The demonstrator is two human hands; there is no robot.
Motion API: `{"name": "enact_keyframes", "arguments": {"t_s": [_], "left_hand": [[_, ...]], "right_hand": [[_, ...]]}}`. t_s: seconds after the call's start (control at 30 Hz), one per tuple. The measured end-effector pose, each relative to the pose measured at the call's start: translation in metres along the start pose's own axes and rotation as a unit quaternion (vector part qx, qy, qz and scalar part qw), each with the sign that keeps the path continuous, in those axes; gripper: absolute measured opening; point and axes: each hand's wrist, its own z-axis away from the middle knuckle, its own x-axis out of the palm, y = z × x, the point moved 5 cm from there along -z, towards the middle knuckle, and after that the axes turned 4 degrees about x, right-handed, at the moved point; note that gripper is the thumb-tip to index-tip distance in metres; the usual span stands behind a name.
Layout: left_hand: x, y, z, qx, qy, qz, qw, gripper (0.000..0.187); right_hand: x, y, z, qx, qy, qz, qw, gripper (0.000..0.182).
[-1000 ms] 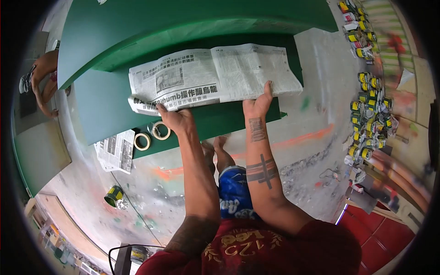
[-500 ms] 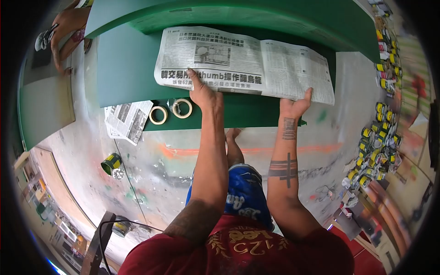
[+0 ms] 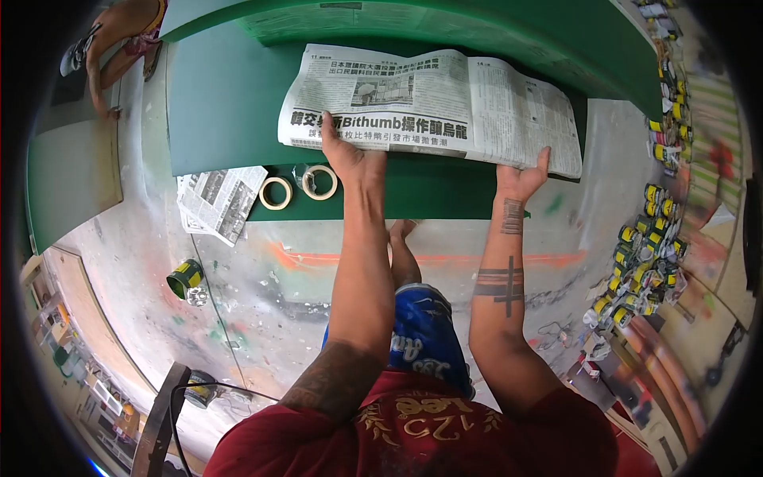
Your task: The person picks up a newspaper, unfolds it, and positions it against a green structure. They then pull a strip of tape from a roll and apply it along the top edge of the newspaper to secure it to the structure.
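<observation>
**Our two hands hold a newspaper (image 3: pixel 381 99) over the green surface (image 3: pixel 429 195)**

We have the newspaper spread lengthwise between us, above the surface and its near edge, with the large headline toward us. Our left hand (image 3: pixel 354 159) has a closed grip on its near edge, left of the middle, thumb on the printed face. Our right hand (image 3: pixel 520 181) grips the same edge near the right end, thumb up at the paper. We cannot tell whether the newspaper's underside touches the surface.

Two rolls of masking tape (image 3: pixel 276 205) lie side by side near the near-left corner of the surface. Loose newspaper sheets (image 3: pixel 226 203) fan out just beside that corner; we cannot tell what bears them. A green-and-yellow can (image 3: pixel 184 275) lies on the paint-marked floor (image 3: pixel 262 306), and many more cans (image 3: pixel 640 262) crowd the floor well to the right. At upper left, another person (image 3: pixel 119 28) bends forward near a green panel (image 3: pixel 75 183).
</observation>
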Motion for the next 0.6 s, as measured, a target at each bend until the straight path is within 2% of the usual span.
{"name": "enact_keyframes", "arguments": {"t_s": [0.1, 0.33, 0.47, 0.5, 0.6], "left_hand": [[-0.007, 0.004, -0.001, -0.049, -0.003, 0.024, 0.999, 0.042], [-0.021, 0.014, -0.010, -0.038, 0.012, 0.023, 0.999, 0.037], [-0.019, 0.020, -0.010, -0.060, -0.037, 0.053, 0.996, 0.036], [-0.016, 0.022, -0.007, -0.029, -0.038, 0.038, 0.998, 0.038], [-0.015, 0.030, -0.007, -0.007, -0.039, 0.043, 0.998, 0.038]], "right_hand": [[-0.008, -0.014, -0.009, 0.013, 0.019, 0.022, 0.999, 0.062], [-0.016, -0.015, -0.013, 0.037, 0.035, 0.063, 0.997, 0.061], [-0.015, -0.029, -0.014, 0.036, 0.049, 0.064, 0.996, 0.061], [-0.016, -0.037, -0.017, 0.038, 0.046, 0.065, 0.996, 0.061], [-0.021, -0.045, -0.022, 0.068, 0.035, 0.028, 0.997, 0.058]]}}
